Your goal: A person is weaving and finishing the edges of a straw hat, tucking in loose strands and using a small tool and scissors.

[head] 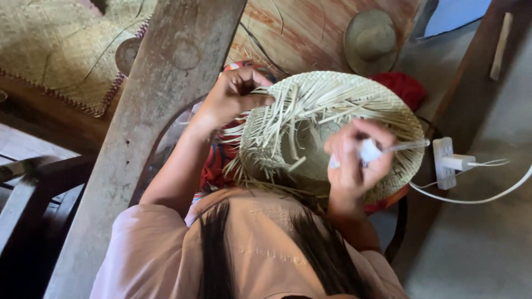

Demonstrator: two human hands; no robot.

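A half-woven straw hat [332,99] lies in my lap with many loose pale strands sticking out over its crown and brim. My left hand [233,94] pinches the strands at the hat's left rim. My right hand [354,158] rests on the near right side of the hat, closed around a small white-handled tool [368,150]. The tool's thin shaft [410,145] points right across the brim. My hair and pink shirt cover the hat's near edge.
A thick weathered wooden post [166,83] runs diagonally on the left. A woven mat [55,50] and a finished hat [370,39] lie beyond, with red cloth [404,86] beside them. At right, a white socket block [443,163] holds a charger whose cable [482,198] trails over the concrete floor.
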